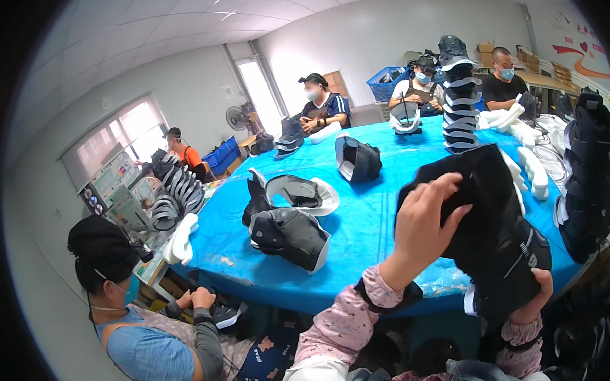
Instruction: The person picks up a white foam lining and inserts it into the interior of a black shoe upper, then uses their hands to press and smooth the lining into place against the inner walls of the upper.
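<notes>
Right of centre in the frame, a floppy black fabric piece with a white lower edge (490, 226)

At the lower right, the right hand (535, 296) grips the piece's side, its fingers mostly hidden behind it. The left hand (425, 219) lies against the upper part, thumb and bent fingers parted; whether it pinches cloth, I cannot tell. Beyond spreads a blue sheet-covered table (218, 221), with a rounded dark-grey piece with a pale rim (290, 239) near mid-frame and a tall black-and-white stack (459, 105) at upper right.

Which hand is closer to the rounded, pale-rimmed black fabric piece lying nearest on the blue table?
Left. The left hand is right of the black fabric piece; the right hand is farther right, lower in view.
</notes>
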Available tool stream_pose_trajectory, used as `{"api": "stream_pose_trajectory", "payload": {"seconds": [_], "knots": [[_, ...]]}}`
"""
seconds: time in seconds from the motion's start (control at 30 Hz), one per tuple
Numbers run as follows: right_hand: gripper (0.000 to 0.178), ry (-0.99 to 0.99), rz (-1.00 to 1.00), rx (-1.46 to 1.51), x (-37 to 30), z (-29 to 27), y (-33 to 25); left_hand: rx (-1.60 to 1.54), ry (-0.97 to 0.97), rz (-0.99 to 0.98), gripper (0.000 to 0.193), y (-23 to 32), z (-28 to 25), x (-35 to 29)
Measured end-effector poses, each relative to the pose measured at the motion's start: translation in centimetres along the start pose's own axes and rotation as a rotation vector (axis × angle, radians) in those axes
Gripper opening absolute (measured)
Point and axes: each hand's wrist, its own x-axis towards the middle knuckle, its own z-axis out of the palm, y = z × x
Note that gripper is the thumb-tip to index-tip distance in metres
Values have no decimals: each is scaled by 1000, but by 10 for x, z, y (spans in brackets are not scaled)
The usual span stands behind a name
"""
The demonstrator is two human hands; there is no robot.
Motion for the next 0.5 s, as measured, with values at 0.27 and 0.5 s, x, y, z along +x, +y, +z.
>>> {"api": "stream_pose_trajectory", "payload": {"seconds": [0.27, 0.5], "knots": [[26, 271, 127, 252, 27, 35, 2, -200, 46, 47, 45, 27, 41, -59], [26, 237, 276, 506, 34, 69, 1, -14, 126, -68, 66, 9, 44, -64]]}}
